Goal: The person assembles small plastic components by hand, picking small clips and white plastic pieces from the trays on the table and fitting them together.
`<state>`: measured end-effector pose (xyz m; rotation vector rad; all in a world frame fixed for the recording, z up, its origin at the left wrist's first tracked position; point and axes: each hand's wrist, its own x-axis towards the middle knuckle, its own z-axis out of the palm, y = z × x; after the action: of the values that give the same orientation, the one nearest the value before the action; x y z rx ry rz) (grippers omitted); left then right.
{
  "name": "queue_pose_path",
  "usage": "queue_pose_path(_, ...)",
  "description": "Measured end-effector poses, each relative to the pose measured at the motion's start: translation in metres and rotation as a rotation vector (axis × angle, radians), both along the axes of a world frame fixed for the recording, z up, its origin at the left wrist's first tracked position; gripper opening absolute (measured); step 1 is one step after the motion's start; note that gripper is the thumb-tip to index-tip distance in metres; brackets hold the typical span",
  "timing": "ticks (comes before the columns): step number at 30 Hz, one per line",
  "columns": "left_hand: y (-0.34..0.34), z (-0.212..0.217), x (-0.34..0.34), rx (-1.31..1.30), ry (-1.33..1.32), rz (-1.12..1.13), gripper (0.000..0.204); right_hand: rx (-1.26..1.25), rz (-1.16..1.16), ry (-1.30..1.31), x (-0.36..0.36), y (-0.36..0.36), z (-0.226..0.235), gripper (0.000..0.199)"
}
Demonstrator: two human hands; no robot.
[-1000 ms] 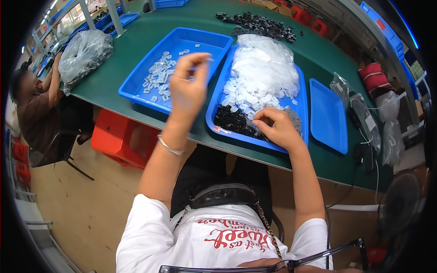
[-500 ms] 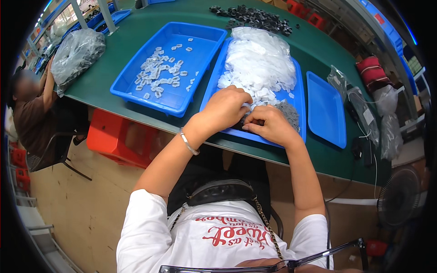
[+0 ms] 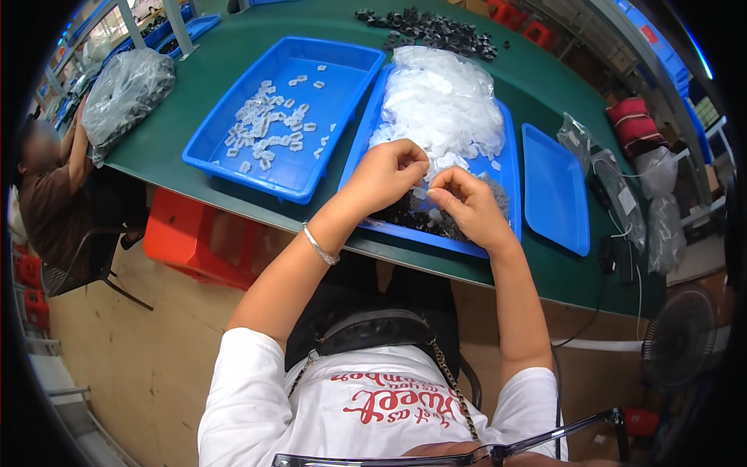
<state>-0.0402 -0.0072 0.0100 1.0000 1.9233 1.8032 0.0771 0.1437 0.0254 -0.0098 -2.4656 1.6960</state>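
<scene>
Black bits [image 3: 403,214] lie just below centre in the blue tray [image 3: 513,167], near the left hand [image 3: 389,174] and right hand [image 3: 471,208], fingertips bent close together; whether they pinch anything, I cannot tell. White pieces [image 3: 445,161], just beyond, look light, stiff, perhaps slippery, best gripped by their edges; past them sits a soft bag [image 3: 443,89]

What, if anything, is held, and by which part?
Cannot tell: the left hand and right hand are curled, anything in either grip too small to discern.
</scene>
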Motion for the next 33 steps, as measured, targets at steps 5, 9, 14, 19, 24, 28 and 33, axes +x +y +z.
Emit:
queue_pose_path(5, 0.002, 0.002, 0.013, 0.155, -0.460, -0.089, 0.020, -0.176, -0.085, 0.071, 0.000, 0.012, 0.003, 0.011)
queue_pose_path(9, 0.004, 0.001, 0.021, 0.174, -0.527, -0.113, 0.025, -0.218, -0.131, 0.077, 0.000, 0.009, 0.005, 0.012)
queue_pose_path(14, 0.006, -0.003, 0.023, 0.227, -0.552, -0.078, 0.025, -0.291, -0.147, 0.103, -0.001, 0.009, 0.004, 0.014)
queue_pose_path(19, 0.006, -0.005, 0.023, 0.241, -0.528, -0.071, 0.025, -0.248, -0.151, 0.118, -0.003, 0.010, 0.000, 0.013)
queue_pose_path(24, 0.007, -0.007, 0.026, 0.209, -0.432, -0.029, 0.021, -0.216, -0.149, 0.118, -0.001, 0.007, 0.001, 0.012)
queue_pose_path(28, 0.005, -0.006, 0.029, 0.175, -0.374, -0.009, 0.021, -0.105, -0.201, 0.136, -0.001, 0.003, 0.001, 0.013)
queue_pose_path(33, 0.005, -0.008, 0.029, 0.164, -0.297, 0.001, 0.024, -0.076, -0.174, 0.162, -0.001, 0.000, 0.001, 0.013)
